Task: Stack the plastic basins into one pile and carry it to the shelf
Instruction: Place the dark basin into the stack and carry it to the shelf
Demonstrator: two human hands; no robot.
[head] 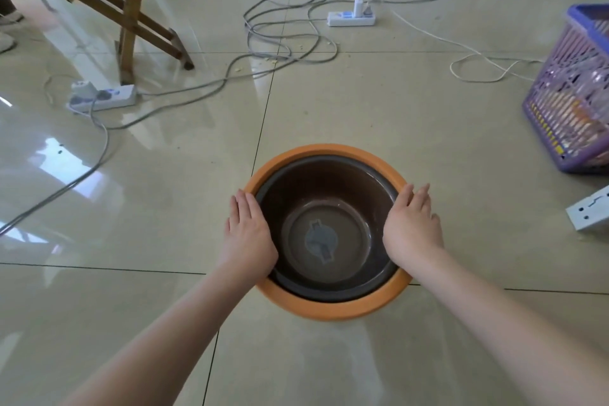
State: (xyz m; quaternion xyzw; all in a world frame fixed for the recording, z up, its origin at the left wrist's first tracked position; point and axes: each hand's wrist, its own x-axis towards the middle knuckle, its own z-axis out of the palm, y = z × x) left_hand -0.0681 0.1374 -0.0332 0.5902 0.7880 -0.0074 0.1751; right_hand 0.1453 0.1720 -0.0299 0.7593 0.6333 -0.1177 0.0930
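Beige tile floor (428, 109), glossy and wide, strewn up ahead with loose grey cables (283, 43), and flanked on the right by a purple basket (560, 115). Worth minding, all of it, as trip hazards on any walk with a load. No shelf anywhere in shot.

Down to the orange basin (329, 308): sat flat on the floor, dead centre, outermost of the pile. Nested inside it, a dark brown basin (329, 188), rim just below the orange one and seated evenly all round, no tilt on show. Looked like stacking done, by that evidence, with the lift and carry not yet made.

Then the left hand (247, 231), laid flat on the left rim, fingers straight and together. Grip released, nothing clasped. Same story opposite with the right hand (412, 224): palm down across the right rim, fingers extended, pressed on rather than wrapped around.

Called for a proper hold before any lift: fingers hooked under the orange lip on both sides, thumbs over the top to pin the brown one in. Would have paid to raise level and keep the pile low enough to see the cables.

Smallest of all, a pale grey sticker (321, 241) on the brown basin's bottom.
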